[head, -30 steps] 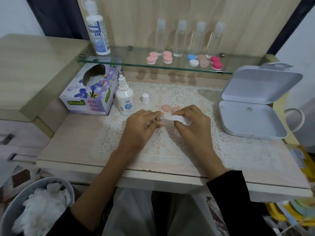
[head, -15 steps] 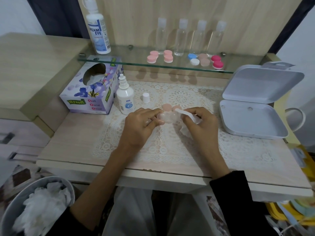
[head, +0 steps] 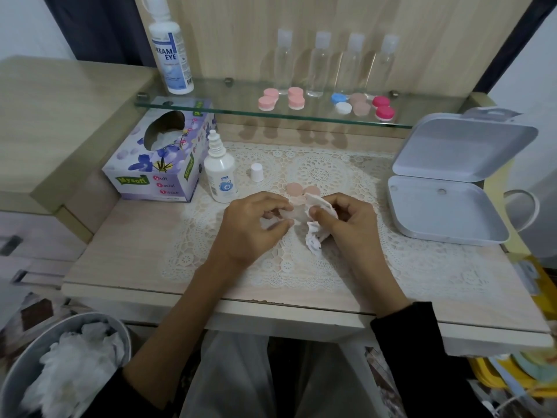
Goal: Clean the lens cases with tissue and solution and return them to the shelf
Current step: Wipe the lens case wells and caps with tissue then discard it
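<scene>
The left hand pinches the small clear plastic lens case steady, apparently so the right hand, at its 3 o'clock, can rub in its gripped crumpled white tissue.

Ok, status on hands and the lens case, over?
Left hand pinches the clear lens case. Right hand grips tissue against it. Two pink caps lie just behind. Nothing in the way.

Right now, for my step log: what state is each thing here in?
Small solution bottle: uncapped, upright; cap standing beside it.
White box: lid open.
Lens case: caps off, held by left hand.
Tissue: crumpled, pinched by right hand.
Tissue box: open, tissue inside.
Shelf lens cases: capped.
</scene>
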Available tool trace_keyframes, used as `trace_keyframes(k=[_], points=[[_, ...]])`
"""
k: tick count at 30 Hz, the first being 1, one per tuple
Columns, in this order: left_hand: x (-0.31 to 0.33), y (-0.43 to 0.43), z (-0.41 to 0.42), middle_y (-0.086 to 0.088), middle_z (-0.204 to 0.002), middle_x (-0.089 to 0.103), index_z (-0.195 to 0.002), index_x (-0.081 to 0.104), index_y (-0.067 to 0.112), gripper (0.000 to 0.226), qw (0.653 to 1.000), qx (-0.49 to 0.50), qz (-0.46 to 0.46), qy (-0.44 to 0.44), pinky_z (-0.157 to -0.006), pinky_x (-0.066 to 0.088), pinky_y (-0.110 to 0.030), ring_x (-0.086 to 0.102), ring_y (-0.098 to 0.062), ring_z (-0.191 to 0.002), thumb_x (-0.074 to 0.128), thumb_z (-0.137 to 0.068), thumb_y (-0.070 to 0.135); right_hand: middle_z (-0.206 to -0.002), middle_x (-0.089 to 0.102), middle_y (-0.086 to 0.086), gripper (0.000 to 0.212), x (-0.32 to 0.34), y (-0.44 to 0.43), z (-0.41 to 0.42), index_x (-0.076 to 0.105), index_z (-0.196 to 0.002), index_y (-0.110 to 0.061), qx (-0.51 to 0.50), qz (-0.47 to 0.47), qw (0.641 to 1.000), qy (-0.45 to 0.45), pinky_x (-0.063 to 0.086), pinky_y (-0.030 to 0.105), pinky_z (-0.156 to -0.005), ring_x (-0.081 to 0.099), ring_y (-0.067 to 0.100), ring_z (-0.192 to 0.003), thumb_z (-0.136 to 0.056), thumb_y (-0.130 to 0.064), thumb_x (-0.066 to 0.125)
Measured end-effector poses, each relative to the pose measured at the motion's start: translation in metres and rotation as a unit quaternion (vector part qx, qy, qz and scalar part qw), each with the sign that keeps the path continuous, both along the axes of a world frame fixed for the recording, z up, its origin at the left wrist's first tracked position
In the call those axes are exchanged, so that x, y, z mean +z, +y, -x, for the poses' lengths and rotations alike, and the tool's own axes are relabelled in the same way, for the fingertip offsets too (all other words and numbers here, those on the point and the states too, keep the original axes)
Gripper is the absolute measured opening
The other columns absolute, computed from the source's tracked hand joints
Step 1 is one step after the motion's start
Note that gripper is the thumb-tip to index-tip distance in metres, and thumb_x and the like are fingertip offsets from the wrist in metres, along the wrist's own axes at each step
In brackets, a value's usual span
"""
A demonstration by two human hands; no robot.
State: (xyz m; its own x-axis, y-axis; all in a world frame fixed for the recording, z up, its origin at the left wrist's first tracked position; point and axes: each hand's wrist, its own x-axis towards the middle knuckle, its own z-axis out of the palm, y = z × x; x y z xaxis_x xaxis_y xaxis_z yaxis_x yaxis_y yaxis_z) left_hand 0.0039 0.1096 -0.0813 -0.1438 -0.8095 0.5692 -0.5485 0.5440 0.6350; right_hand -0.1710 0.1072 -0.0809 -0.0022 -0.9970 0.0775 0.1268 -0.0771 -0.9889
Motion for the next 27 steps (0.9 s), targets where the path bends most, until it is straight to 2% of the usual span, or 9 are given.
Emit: trace_keyframes(k=[2,6,9,12,14,16,20,22,27], points=[[0.0,0.001,0.001,0.0,-0.094,0.071,-0.093,0.075,0.007,0.02,1.0,0.002,0.004,-0.006,-0.074,0.051,-0.015,0.065,-0.007,-0.077,0.076,-0.075,0.016,-0.066,0.06,0.012,0.008,0.0,0.0,0.001,0.069,-0.079,-0.007,-0.002,0.002,1.0,0.013,0.045,0.044,-0.063,0.053,0.025,-0.059,-0.077,-0.014,0.071],[-0.002,-0.001,-0.002,0.001,-0.097,0.07,-0.095,0.074,0.01,0.018,1.0,0.002,0.005,-0.029,-0.078,0.051,-0.019,0.064,-0.006,-0.084,0.072,-0.079,0.017,-0.067,0.067,0.004,0.005,0.0,-0.002,0.003,0.072,-0.081,-0.012,-0.021,0.033,0.993,0.114,0.045,0.032,-0.058,0.059,0.017,-0.056,-0.078,-0.016,0.072],[-0.005,-0.003,-0.002,0.003,-0.099,0.068,-0.102,0.071,0.013,0.024,0.998,0.008,-0.005,-0.065,-0.081,0.048,-0.023,0.061,-0.009,-0.091,0.07,-0.079,0.02,-0.072,0.07,0.004,0.002,0.002,-0.003,0.005,0.073,-0.082,-0.008,-0.039,0.044,0.988,0.14,0.05,0.034,-0.065,0.064,0.021,-0.067,-0.08,-0.008,0.073],[-0.007,-0.004,-0.002,0.003,-0.101,0.066,-0.104,0.069,0.014,0.026,0.997,0.006,-0.011,-0.075,-0.084,0.047,-0.027,0.059,-0.013,-0.095,0.068,-0.079,0.022,-0.078,0.072,0.006,0.007,0.002,-0.001,0.004,0.074,-0.084,-0.01,-0.048,0.038,0.989,0.135,0.053,0.042,-0.07,0.067,0.028,-0.075,-0.077,-0.013,0.074],[-0.006,-0.004,-0.002,0.003,-0.101,0.065,-0.104,0.07,0.014,0.026,0.998,0.0,-0.019,-0.066,-0.085,0.048,-0.03,0.06,-0.013,-0.096,0.067,-0.079,0.022,-0.081,0.07,0.003,0.004,0.004,-0.002,0.004,0.074,-0.08,-0.011,-0.066,0.051,0.985,0.149,0.051,0.04,-0.073,0.066,0.024,-0.079,-0.076,-0.011,0.075],[-0.005,-0.004,-0.002,0.003,-0.102,0.063,-0.104,0.07,0.013,0.027,0.998,-0.006,-0.024,-0.053,-0.086,0.049,-0.028,0.06,-0.01,-0.097,0.068,-0.078,0.02,-0.081,0.067,0.001,0.007,0.006,-0.001,0.003,0.072,-0.076,-0.013,-0.083,0.079,0.978,0.171,0.048,0.035,-0.072,0.063,0.019,-0.079,-0.077,-0.007,0.074],[-0.001,-0.001,-0.001,0.003,-0.101,0.063,-0.102,0.07,0.013,0.023,0.999,-0.002,-0.015,-0.028,-0.081,0.041,-0.011,0.059,-0.005,-0.094,0.07,-0.079,0.017,-0.084,0.067,0.001,0.01,0.013,0.004,-0.001,0.074,-0.082,-0.011,-0.089,0.132,0.975,0.158,0.046,0.023,-0.075,0.063,0.011,-0.083,-0.079,-0.002,0.071],[0.002,0.0,-0.003,0.003,-0.099,0.065,-0.1,0.071,0.013,0.019,1.0,0.011,0.0,-0.006,-0.077,0.042,-0.013,0.06,-0.007,-0.091,0.069,-0.081,0.014,-0.084,0.067,0.0,0.013,0.015,0.007,-0.003,0.075,-0.083,-0.013,-0.092,0.162,0.966,0.179,0.042,0.015,-0.073,0.061,0.005,-0.082,-0.079,-0.001,0.071],[0.013,0.004,-0.009,0.003,-0.094,0.069,-0.099,0.072,0.011,0.015,1.0,-0.002,0.003,0.014,-0.075,0.05,-0.023,0.063,-0.009,-0.087,0.066,-0.085,0.012,-0.084,0.066,0.002,0.009,0.012,0.01,-0.002,0.076,-0.088,-0.012,-0.077,0.21,0.947,0.23,0.047,0.025,-0.072,0.062,0.011,-0.081,-0.08,-0.008,0.073]])
